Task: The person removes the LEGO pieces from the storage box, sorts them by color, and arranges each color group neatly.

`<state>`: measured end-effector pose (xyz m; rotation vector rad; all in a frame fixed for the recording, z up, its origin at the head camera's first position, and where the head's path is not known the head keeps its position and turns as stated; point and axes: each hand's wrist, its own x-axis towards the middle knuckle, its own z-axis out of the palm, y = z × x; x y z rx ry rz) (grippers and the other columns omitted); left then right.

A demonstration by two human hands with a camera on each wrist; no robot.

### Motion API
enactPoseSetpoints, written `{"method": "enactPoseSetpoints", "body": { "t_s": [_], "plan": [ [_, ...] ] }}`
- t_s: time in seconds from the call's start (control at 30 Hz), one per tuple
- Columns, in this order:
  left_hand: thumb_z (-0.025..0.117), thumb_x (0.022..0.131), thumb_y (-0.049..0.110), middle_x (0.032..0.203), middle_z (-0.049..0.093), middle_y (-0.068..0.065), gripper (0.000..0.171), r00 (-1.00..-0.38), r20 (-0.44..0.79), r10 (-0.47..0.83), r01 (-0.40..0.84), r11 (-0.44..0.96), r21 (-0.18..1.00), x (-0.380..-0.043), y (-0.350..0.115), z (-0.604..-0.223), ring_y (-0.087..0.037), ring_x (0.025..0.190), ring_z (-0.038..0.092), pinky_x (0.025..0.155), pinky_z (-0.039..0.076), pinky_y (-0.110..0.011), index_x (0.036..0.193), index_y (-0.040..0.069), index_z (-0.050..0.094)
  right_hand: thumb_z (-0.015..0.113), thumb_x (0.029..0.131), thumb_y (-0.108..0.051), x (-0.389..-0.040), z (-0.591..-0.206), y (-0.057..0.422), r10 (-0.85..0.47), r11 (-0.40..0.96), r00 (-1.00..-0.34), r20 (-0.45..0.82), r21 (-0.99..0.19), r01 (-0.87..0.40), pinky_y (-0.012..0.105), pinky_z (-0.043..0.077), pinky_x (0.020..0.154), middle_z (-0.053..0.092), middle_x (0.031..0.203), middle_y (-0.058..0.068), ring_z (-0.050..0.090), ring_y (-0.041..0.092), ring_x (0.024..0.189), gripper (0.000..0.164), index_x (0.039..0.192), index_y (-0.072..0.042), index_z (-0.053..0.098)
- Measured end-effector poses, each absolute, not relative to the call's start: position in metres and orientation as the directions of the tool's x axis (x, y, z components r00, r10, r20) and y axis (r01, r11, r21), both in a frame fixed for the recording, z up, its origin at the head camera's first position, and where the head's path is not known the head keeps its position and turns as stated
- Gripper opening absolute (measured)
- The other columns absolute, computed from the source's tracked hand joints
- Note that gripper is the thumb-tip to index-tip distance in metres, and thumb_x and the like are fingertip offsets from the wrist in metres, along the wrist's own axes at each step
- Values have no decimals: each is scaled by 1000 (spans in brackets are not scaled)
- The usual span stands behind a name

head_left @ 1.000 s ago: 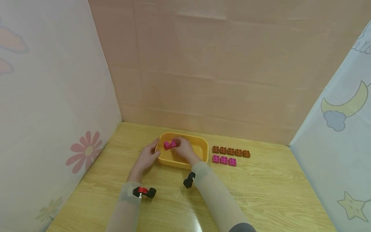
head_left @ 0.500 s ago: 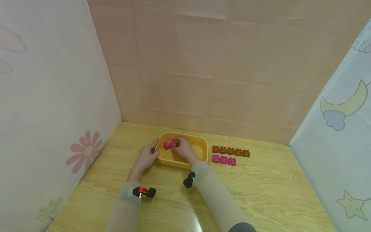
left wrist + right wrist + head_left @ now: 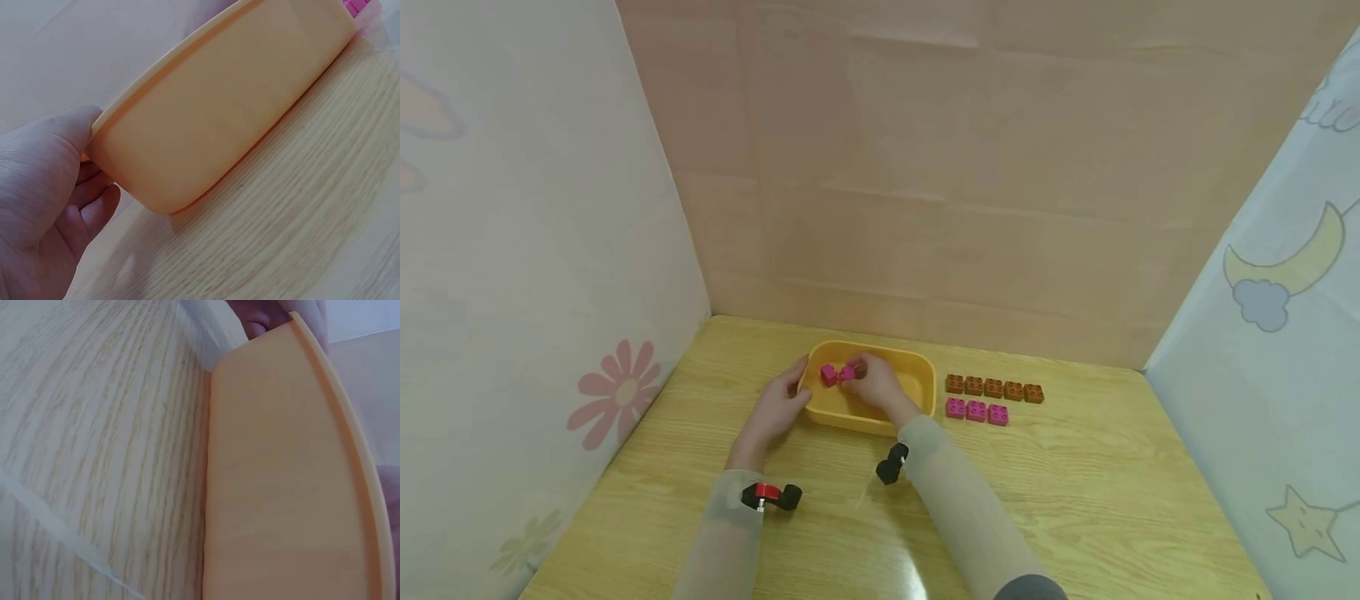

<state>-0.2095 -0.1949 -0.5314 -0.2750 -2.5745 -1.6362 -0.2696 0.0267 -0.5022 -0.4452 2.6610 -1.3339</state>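
Note:
A yellow plastic tray stands on the table in the head view. My left hand grips its left end, thumb at the rim, fingers on the outside; the left wrist view shows the thumb at the rim. Inside the tray reaches my right hand, fingertips pinching a pink toy brick. A dark brownish patch shows by those fingertips, too small to identify. Just left of the pinched brick lies another pink brick. In the right wrist view the tray's wall hides most of the right hand.
Right of the tray, several brown bricks form a row, with a row of three pink bricks in front. A backdrop rises behind the wooden table, and patterned panels flank it.
The head view has shifted slightly. The gap between the two pink bricks in the tray looks a little wider. Both hands stay in nearly the same place.

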Motion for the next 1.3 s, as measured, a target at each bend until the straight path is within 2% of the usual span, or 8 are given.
{"method": "enactPoseSetpoints", "body": {
  "t_s": [0.17,0.33,0.53,0.67,1.07,1.3],
  "plan": [
    [59,104,4,172,34,-11,65,-981,166,102,194,421,886,-210,-195,-532,-29,160,28,128,28,-47,165,1,35,84,95,-12,-268,-502,36,-342,505,-940,-2,-843,-183,40,61,95,73,118,12,72,30,112,36,126,0,69],
    [58,103,3,172,34,-14,66,-978,182,105,209,415,885,-210,-196,-533,-32,159,28,127,29,-49,165,0,35,84,95,-20,-267,-501,48,-347,443,-937,-32,-886,-133,42,58,100,72,118,6,69,27,113,35,125,-6,71],
    [58,103,3,172,33,-13,67,-977,184,109,212,410,887,-210,-196,-534,-31,160,28,127,30,-49,165,0,34,82,97,-22,-263,-491,59,-355,402,-935,5,-902,-157,42,62,93,74,118,9,69,29,115,47,137,-2,69],
    [57,103,2,172,33,-13,67,-977,180,113,211,409,888,-211,-196,-534,-31,160,28,127,29,-49,166,0,33,81,98,-23,-261,-485,65,-356,399,-934,18,-901,-170,41,62,91,74,118,9,68,29,115,49,140,-2,68],
    [57,103,2,172,33,-15,67,-978,178,112,208,396,894,-209,-195,-533,-32,160,28,127,30,-49,165,-1,34,83,95,-22,-253,-471,89,-347,432,-938,18,-884,-177,45,59,101,73,123,10,71,30,114,43,132,-4,70],
    [58,103,4,172,34,-14,67,-979,171,108,200,403,893,-208,-196,-530,-32,159,29,126,31,-50,165,0,34,83,96,-28,-247,-466,103,-367,435,-930,8,-882,-179,45,58,103,73,126,7,70,26,115,48,137,-7,69]
  ]
}}
